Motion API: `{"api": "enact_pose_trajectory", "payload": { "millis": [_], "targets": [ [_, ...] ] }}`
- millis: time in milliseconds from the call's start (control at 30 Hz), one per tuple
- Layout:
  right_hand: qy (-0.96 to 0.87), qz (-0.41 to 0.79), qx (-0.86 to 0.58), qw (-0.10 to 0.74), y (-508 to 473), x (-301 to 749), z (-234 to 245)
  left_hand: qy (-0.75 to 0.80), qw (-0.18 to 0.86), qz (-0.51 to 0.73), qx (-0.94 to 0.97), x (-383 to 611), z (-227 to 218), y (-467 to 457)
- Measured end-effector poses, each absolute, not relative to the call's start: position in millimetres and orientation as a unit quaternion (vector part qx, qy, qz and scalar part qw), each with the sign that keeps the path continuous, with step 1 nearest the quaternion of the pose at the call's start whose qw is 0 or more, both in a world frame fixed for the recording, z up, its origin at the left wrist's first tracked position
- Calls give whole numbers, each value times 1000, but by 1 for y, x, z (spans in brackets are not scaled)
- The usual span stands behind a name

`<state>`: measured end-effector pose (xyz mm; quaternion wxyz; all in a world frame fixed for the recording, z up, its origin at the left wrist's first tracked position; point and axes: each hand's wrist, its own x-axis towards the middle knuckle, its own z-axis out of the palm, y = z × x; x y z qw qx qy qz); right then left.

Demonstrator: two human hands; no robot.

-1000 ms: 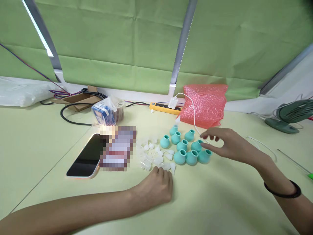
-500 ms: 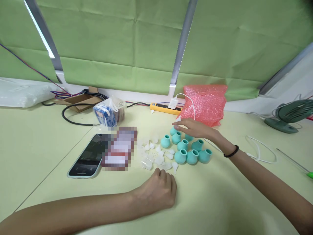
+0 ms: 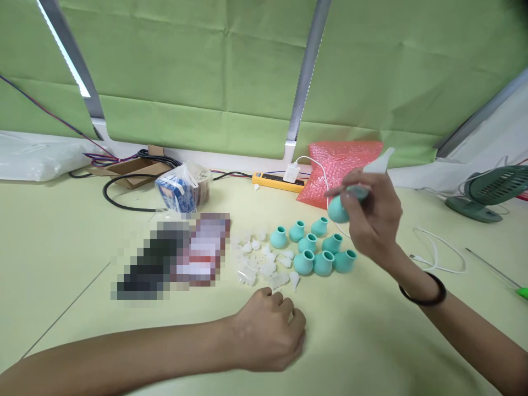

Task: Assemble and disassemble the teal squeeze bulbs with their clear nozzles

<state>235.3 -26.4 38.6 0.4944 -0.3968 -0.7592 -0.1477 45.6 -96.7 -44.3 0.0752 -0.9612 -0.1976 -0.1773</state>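
My right hand [image 3: 371,220] is raised above the table, closed around a teal rubber bulb [image 3: 339,210] with a translucent white nozzle [image 3: 380,160] sticking up past the fingers. Below it stand several more teal bulbs [image 3: 314,250] in a cluster. A scatter of small white translucent tips [image 3: 264,261] lies to their left. My left hand [image 3: 268,330] rests on the table just in front of those tips, fingers curled in a loose fist; anything inside it is hidden.
A pixelated flat item [image 3: 173,256] lies left of the tips. Behind are a pink bubble-wrap bag [image 3: 342,165], a yellow power strip [image 3: 276,181] with charger and white cable [image 3: 437,256], a plastic bag with a blue box [image 3: 181,190], a cardboard piece, black cables, a green fan [image 3: 490,192].
My right hand reached to the far bulb with the nozzle, took hold of it and lifted it up to the right. My left hand slid slightly toward me.
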Motion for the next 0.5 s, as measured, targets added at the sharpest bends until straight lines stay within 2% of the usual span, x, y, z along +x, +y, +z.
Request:
{"api": "enact_pose_trajectory", "payload": {
  "millis": [33,133,200,267,333,500],
  "targets": [
    [-787,-135,-389,460,-41,233,37,-216,5,-200,-956,45,-44,-97],
    [-898,-116,-342,252,-78,226,26,-272,-255,-265,-889,40,-44,-100],
    [-928,-108,-307,179,-93,221,12,-299,-399,-301,-813,35,-47,-101],
    [-949,-30,-290,120,-101,217,-5,-317,-481,-327,-750,30,-52,-100],
    [-932,60,-333,132,-105,214,-24,-337,-512,-327,-719,27,-55,-97],
    [-876,123,-347,312,-112,210,-62,-325,-542,-262,-730,23,-56,-90]
  ]
}}
